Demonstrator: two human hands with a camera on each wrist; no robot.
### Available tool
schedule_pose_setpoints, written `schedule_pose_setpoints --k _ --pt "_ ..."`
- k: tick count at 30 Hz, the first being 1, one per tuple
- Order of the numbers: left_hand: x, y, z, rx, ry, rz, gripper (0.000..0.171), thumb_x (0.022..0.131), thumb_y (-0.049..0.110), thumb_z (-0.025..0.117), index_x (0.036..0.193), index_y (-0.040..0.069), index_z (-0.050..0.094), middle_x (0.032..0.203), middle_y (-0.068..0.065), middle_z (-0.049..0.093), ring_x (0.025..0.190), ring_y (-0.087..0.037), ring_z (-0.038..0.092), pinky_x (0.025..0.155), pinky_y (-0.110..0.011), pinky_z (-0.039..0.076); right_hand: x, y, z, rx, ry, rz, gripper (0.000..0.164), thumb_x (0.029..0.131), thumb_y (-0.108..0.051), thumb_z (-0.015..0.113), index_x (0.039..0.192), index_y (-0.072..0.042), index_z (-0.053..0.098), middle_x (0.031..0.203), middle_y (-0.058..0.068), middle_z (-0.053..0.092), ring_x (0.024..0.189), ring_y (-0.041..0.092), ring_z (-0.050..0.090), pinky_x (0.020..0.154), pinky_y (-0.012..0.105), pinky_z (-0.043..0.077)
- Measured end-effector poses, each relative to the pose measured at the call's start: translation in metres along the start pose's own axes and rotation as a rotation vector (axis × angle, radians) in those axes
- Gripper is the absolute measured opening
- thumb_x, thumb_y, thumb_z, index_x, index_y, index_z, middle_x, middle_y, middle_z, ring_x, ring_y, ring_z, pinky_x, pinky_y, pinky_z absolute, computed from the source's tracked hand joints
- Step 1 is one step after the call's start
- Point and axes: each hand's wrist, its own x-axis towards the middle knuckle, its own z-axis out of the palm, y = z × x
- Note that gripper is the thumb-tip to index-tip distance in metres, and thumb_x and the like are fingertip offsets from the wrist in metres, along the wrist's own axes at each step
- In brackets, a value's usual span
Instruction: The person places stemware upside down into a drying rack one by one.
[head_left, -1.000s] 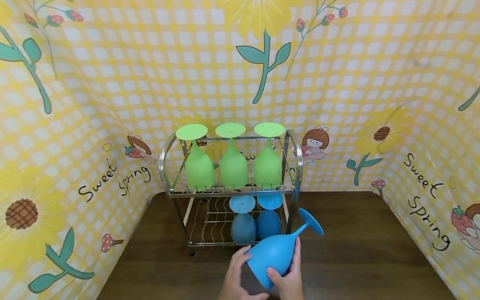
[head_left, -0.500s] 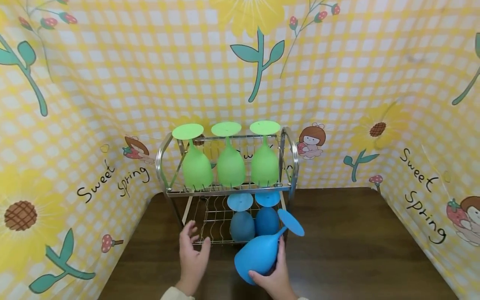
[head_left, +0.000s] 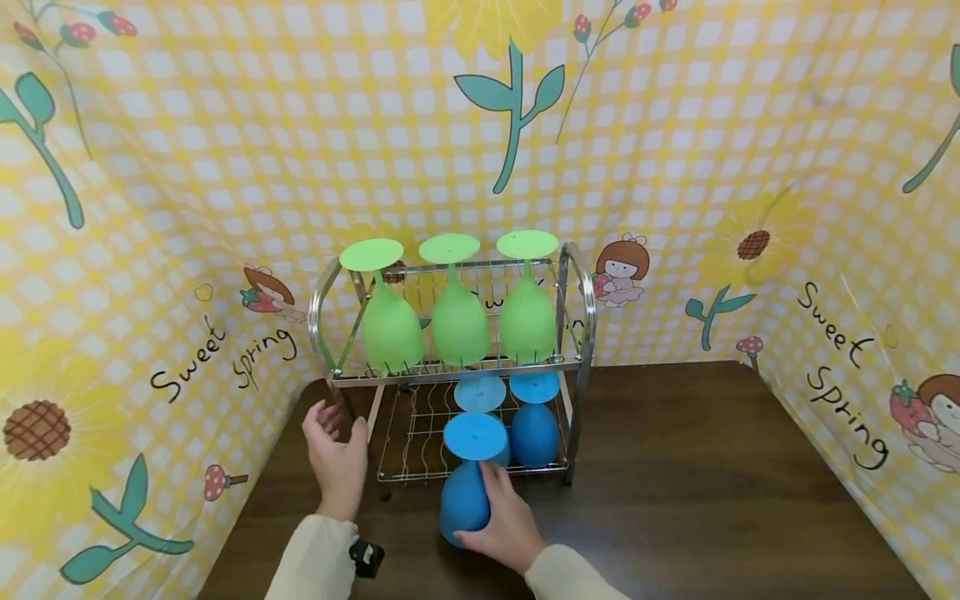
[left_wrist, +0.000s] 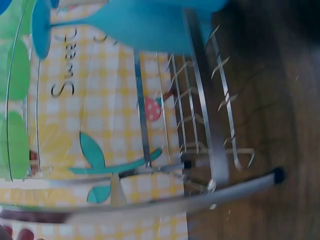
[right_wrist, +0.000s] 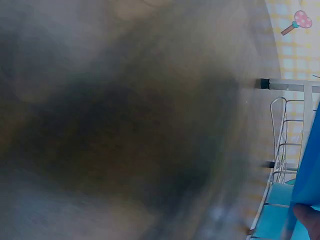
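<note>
An upside-down blue goblet [head_left: 461, 500] is in my right hand [head_left: 510, 521], whose thumb and fingers grip its bowl in front of the rack's lower tier. In the right wrist view a slice of the blue goblet [right_wrist: 310, 172] shows, with a digit [right_wrist: 307, 220] against it. My left hand [head_left: 337, 462] holds nothing, its fingers loosely bent near the rack's left post; contact cannot be told. On the lower tier of the metal rack [head_left: 457, 377], two more blue goblets stand inverted: one at the right [head_left: 535, 437], the other [head_left: 480, 392] partly hidden behind the held one.
Three green goblets [head_left: 460, 325] stand inverted along the upper tier. The lower tier's left part shows bare wavy wires [head_left: 416, 433]. Brown tabletop [head_left: 712, 483] extends around the rack, and a yellow checked cloth [head_left: 360, 150] hangs behind and at both sides.
The right hand has brought the blue goblet left and turned it from tilted to upright with its foot on top. The left hand has let go of it and moved left toward the rack's post.
</note>
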Motion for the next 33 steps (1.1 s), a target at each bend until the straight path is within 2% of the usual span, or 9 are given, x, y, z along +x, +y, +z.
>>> schedule_pose_setpoints --k 5,8,11,16,18,20,23,27,33 --pt "0.023 0.001 -0.009 0.073 -0.047 0.002 0.037 0.091 0.01 0.062 0.123 -0.006 0.05 0.104 -0.013 0.056 0.083 0.0 0.049 0.074 -0.014 0.04 0.028 -0.009 0.005 -0.059 -0.042 -0.027 0.098 0.073 -0.032 0.083 0.149 -0.002 0.028 0.143 0.02 0.035 0.115 0.04 0.053 0.084 0.055 0.05" --pt "0.032 0.001 -0.013 0.091 -0.07 -0.006 0.033 0.093 0.015 0.063 0.115 -0.007 0.055 0.095 -0.007 0.057 0.074 0.007 0.048 0.068 -0.011 0.04 0.041 -0.018 0.006 -0.058 -0.048 -0.036 0.101 0.072 -0.033 0.084 0.15 -0.006 0.026 0.141 0.021 0.036 0.112 0.04 0.054 0.082 0.054 0.051" --pt "0.038 0.001 -0.014 0.122 -0.116 -0.033 0.029 0.092 0.014 0.064 0.112 -0.006 0.057 0.092 -0.008 0.059 0.072 0.002 0.052 0.065 -0.011 0.041 0.052 -0.026 0.007 -0.061 -0.054 -0.053 0.101 0.073 -0.034 0.083 0.151 -0.006 0.025 0.14 0.021 0.037 0.111 0.04 0.055 0.081 0.054 0.052" --pt "0.044 0.005 -0.013 0.259 -0.272 -0.006 0.03 0.086 0.0 0.065 0.112 -0.007 0.052 0.099 -0.02 0.058 0.084 -0.027 0.061 0.065 -0.015 0.044 0.074 -0.032 0.006 -0.127 0.012 -0.07 0.096 0.073 -0.032 0.084 0.149 -0.006 0.031 0.138 0.021 0.039 0.111 0.039 0.055 0.081 0.054 0.051" --pt "0.048 0.006 -0.012 0.298 -0.3 0.011 0.029 0.084 -0.002 0.065 0.11 -0.006 0.051 0.098 -0.021 0.057 0.087 -0.034 0.061 0.064 -0.018 0.044 0.082 -0.034 0.004 -0.156 0.032 -0.07 0.095 0.072 -0.03 0.085 0.148 -0.007 0.032 0.137 0.021 0.04 0.111 0.04 0.055 0.08 0.055 0.051" --pt "0.051 0.006 -0.011 0.303 -0.297 0.006 0.028 0.083 -0.002 0.066 0.106 -0.005 0.052 0.096 -0.02 0.058 0.087 -0.034 0.061 0.063 -0.019 0.045 0.089 -0.036 0.004 -0.177 0.039 -0.062 0.096 0.072 -0.031 0.085 0.149 -0.01 0.031 0.138 0.021 0.04 0.111 0.04 0.055 0.079 0.055 0.051" --pt "0.053 0.003 -0.012 0.3 -0.292 -0.016 0.028 0.081 0.0 0.069 0.104 -0.003 0.053 0.095 -0.017 0.059 0.084 -0.025 0.06 0.064 -0.018 0.044 0.096 -0.037 0.006 -0.21 0.05 -0.063 0.098 0.072 -0.032 0.085 0.15 -0.012 0.03 0.138 0.021 0.04 0.112 0.039 0.055 0.077 0.054 0.052" --pt "0.047 -0.006 -0.018 0.306 -0.317 -0.073 0.027 0.08 0.001 0.071 0.1 -0.002 0.053 0.094 -0.015 0.062 0.08 -0.013 0.058 0.065 -0.016 0.045 0.096 -0.035 0.019 -0.256 0.048 -0.062 0.099 0.071 -0.034 0.085 0.15 -0.01 0.029 0.138 0.02 0.041 0.112 0.037 0.055 0.073 0.05 0.053" --pt "0.042 -0.014 -0.026 0.328 -0.339 -0.094 0.024 0.08 0.002 0.073 0.093 -0.002 0.053 0.09 -0.015 0.064 0.083 -0.02 0.06 0.066 -0.023 0.046 0.101 -0.03 0.041 -0.298 0.069 -0.049 0.099 0.07 -0.034 0.086 0.147 -0.007 0.03 0.135 0.019 0.042 0.109 0.036 0.056 0.068 0.047 0.053"
